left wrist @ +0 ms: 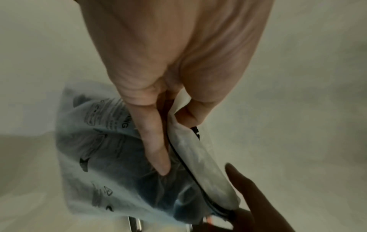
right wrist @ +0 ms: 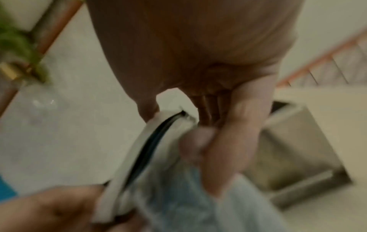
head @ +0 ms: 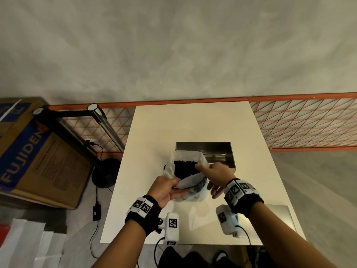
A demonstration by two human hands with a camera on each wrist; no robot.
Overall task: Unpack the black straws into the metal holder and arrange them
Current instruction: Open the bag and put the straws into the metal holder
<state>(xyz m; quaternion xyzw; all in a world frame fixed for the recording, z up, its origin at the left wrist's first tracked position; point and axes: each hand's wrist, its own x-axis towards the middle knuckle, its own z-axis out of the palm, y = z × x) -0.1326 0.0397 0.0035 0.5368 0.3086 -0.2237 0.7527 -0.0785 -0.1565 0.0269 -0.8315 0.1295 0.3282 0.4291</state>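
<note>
A clear plastic bag (head: 190,192) full of black straws (head: 185,167) is held upright over the white table (head: 193,120), its mouth spread open. My left hand (head: 178,187) pinches the near rim of the bag (left wrist: 99,157) between thumb and fingers. Gripping the right rim is my right hand (head: 207,180), with its thumb at the mouth; the right wrist view shows the fingers curled on the bag (right wrist: 168,141). The rectangular metal holder (head: 208,151) stands just behind the bag, partly hidden by it, and also shows in the right wrist view, metal holder (right wrist: 298,157).
A cardboard box (head: 38,151) and a black stand with a metal arm (head: 77,132) are off the table's left side. An orange wire fence (head: 309,122) runs behind. A flat grey slab (head: 278,215) lies at the table's near right corner.
</note>
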